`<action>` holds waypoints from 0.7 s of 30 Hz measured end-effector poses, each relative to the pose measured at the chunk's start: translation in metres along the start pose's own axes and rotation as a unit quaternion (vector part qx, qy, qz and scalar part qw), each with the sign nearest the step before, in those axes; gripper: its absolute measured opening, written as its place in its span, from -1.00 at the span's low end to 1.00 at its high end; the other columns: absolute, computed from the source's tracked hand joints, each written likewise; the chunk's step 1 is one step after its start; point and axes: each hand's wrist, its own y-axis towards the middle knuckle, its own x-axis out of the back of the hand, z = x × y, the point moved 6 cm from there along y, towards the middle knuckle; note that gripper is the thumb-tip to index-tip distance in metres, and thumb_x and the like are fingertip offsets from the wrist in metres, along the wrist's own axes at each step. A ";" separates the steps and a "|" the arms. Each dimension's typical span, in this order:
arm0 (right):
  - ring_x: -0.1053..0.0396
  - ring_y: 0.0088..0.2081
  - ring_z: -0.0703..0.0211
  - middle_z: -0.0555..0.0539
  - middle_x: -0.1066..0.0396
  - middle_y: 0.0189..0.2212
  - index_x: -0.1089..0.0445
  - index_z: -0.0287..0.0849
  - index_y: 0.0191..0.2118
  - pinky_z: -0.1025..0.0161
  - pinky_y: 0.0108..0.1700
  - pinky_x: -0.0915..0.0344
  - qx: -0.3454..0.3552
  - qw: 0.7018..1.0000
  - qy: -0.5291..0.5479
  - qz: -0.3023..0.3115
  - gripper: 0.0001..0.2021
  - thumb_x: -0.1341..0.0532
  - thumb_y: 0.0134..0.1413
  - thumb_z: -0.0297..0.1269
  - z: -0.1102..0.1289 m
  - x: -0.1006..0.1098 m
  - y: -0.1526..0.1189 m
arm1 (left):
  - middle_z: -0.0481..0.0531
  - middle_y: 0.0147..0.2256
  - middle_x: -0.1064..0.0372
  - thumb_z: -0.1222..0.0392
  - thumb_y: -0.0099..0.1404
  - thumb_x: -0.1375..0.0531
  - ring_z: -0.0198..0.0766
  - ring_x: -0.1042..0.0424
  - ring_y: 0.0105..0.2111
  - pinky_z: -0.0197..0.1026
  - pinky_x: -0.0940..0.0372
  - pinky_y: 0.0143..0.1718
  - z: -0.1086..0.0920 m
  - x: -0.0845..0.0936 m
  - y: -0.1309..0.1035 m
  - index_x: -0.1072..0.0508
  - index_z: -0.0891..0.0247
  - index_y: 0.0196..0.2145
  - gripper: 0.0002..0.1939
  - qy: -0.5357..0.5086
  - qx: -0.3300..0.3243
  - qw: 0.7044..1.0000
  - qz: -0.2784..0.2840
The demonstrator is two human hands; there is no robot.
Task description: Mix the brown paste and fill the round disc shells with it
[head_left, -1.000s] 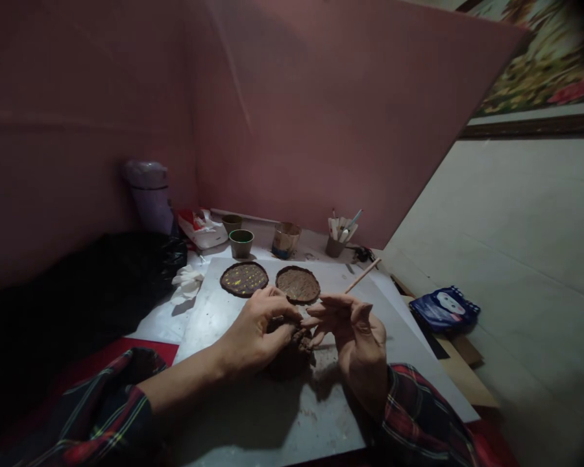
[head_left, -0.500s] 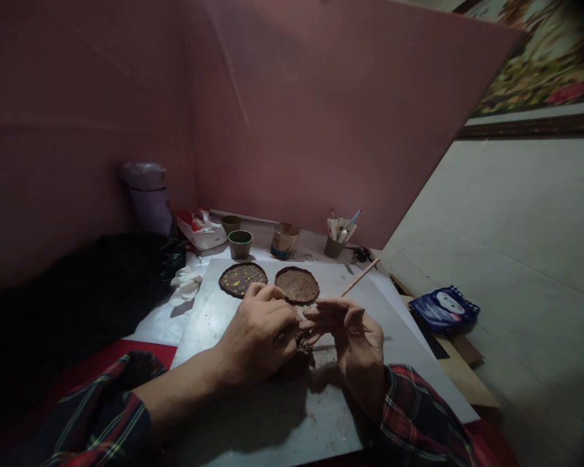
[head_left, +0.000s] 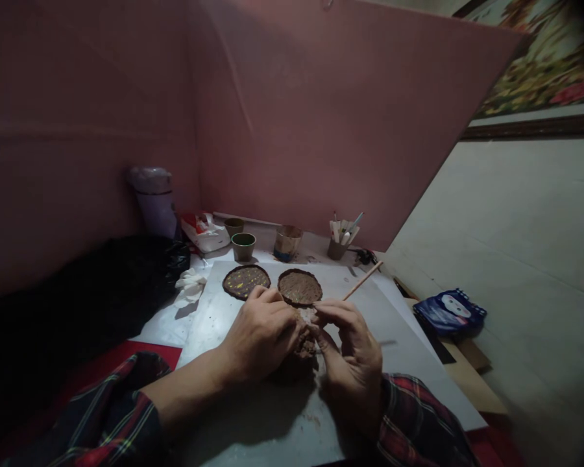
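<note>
A crumbly lump of brown clay (head_left: 305, 347) lies between my hands over the white board (head_left: 403, 350). My left hand (head_left: 263, 331) has its fingers curled round the lump's left side, and they partly hide it. At the lump's right, my right hand (head_left: 350, 344) has bent fingers with thumb and index close together; whatever is between the tips is too small to make out. Just beyond are two round brown discs with raised rims, one with yellow specks (head_left: 241, 280) and one plain (head_left: 299, 287). A thin wooden stick (head_left: 363, 280) lies behind my right hand.
Two small cups (head_left: 244, 248), a stained glass (head_left: 287, 243) and a cup of pens and tools (head_left: 339, 248) stand at the back. Crumpled white tissue (head_left: 191, 284) and a black bag (head_left: 102, 292) are at the left. A blue pouch (head_left: 450, 312) lies at the right.
My right hand's fingers have bent from nearly straight into a pinch beside the clay lump. My left hand stays on the lump. The view has shifted slightly.
</note>
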 end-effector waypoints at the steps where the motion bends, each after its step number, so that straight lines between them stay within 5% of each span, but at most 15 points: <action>1: -0.39 -0.18 0.11 -0.11 -0.38 -0.22 -0.40 -0.10 -0.15 0.16 -0.17 -0.37 0.020 1.000 -0.011 0.007 -0.75 -0.19 0.06 -0.53 0.001 -0.002 0.000 | 0.03 -0.50 -0.40 0.31 0.24 -0.09 -0.21 -0.28 -0.38 -0.12 -0.09 -0.27 0.000 -0.002 -0.001 -0.34 0.28 -0.52 -0.82 -0.011 0.000 1.000 0.010; 7: -0.39 -0.18 0.14 -0.07 -0.40 -0.26 -0.40 -0.06 -0.18 0.19 -0.16 -0.36 0.047 0.999 -0.003 0.015 -0.71 -0.18 0.05 -0.60 0.007 -0.003 0.001 | 0.07 -0.39 -0.41 0.42 0.18 -0.01 -0.20 -0.35 -0.32 -0.11 -0.14 -0.23 -0.008 -0.008 -0.004 -0.35 0.29 -0.33 -0.83 -0.077 -0.040 0.995 0.047; 21: -0.41 -0.22 0.15 -0.07 -0.43 -0.28 -0.42 -0.07 -0.21 0.21 -0.19 -0.38 0.046 0.998 -0.004 0.033 -0.74 -0.18 0.05 -0.59 0.008 -0.004 0.001 | 0.06 -0.39 -0.47 0.42 0.23 -0.03 -0.25 -0.41 -0.36 -0.13 -0.19 -0.22 0.006 -0.015 -0.007 -0.45 0.26 -0.33 -0.79 -0.092 -0.029 0.995 0.011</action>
